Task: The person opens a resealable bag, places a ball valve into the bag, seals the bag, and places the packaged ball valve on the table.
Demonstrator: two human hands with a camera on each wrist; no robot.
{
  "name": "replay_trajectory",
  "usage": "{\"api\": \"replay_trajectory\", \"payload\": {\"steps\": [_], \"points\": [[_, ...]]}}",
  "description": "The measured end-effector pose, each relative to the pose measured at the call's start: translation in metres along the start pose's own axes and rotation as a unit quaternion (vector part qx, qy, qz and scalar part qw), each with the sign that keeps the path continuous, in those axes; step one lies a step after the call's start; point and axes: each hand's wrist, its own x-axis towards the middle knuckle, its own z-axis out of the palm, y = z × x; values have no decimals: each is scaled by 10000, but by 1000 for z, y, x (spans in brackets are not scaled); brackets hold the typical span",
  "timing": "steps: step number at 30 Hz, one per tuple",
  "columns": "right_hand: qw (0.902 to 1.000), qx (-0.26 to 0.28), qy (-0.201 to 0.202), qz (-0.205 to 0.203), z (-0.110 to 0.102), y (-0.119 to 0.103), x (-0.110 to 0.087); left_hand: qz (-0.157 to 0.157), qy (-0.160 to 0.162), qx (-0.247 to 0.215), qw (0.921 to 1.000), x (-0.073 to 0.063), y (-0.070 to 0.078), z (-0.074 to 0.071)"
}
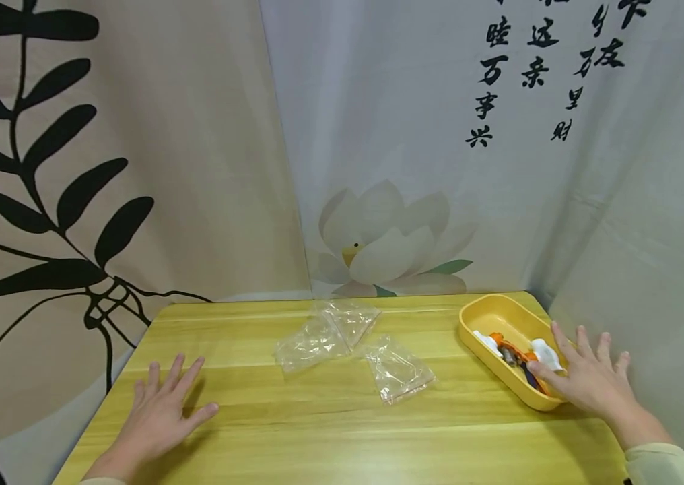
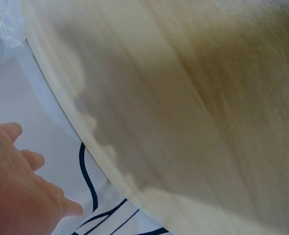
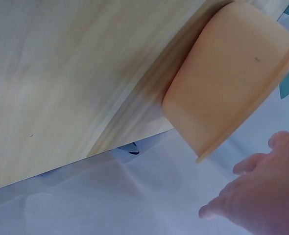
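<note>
My left hand is spread over the left side of the wooden table, fingers straight, holding nothing. In the left wrist view that hand shows at the lower left, its shadow falling on the tabletop. My right hand, fingers also spread, hovers by the near right end of a yellow plastic tray, overlapping its rim in the head view. Inside the tray lie white pieces, an orange piece and dark, greyish items. From the right wrist, the tray's outer wall stands beside the hand.
Several crumpled clear plastic bags lie mid-table: one pair toward the back edge, another bag nearer. A fabric curtain printed with leaves and characters hangs behind the table, and pale cloth hangs along its right side.
</note>
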Motion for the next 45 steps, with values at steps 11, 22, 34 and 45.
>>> {"api": "replay_trajectory", "payload": {"steps": [11, 22, 34, 45], "points": [[10000, -18, -6, -58, -1, -8, 2, 22, -28, -45, 10000, 0, -1, 2], [9999, 9, 56, -132, -1, -11, 1, -44, -56, 27, 10000, 1, 5, 2], [9999, 122, -34, -103, 0, -9, 1, -42, -83, -14, 10000, 2, 6, 4], [9998, 124, 8, -129, 3, -10, 0, -57, -125, -5, 9999, 3, 7, 5]]}}
